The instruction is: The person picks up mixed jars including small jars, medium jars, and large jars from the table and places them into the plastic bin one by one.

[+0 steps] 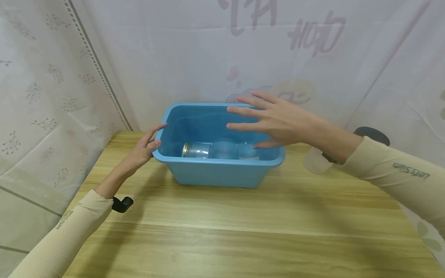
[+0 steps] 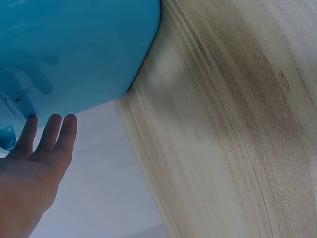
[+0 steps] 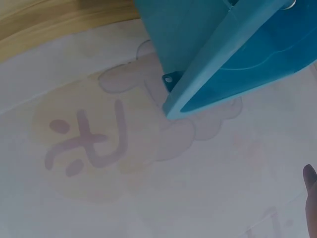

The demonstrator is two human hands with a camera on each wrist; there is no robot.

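A light-blue plastic tub (image 1: 219, 172) stands on the wooden table. Inside it a clear jar with a gold-coloured lid (image 1: 196, 150) lies on its side. Beside that jar are a clear rounded container (image 1: 224, 149) and another clear container (image 1: 248, 150), their kinds hard to make out. At the tub's left end, my left hand (image 1: 141, 151) touches the rim with forefinger and thumb; in the left wrist view its other fingers (image 2: 65, 136) reach straight toward the outer wall. Above the tub's right side hovers my right hand (image 1: 278, 119), fingers spread, holding nothing.
Right of the tub, partly behind my right forearm, are a clear container (image 1: 315, 160) and a dark round lid-like disc (image 1: 373, 136); whether they join is hidden. A printed white curtain (image 1: 194, 58) hangs behind the table (image 1: 222, 227).
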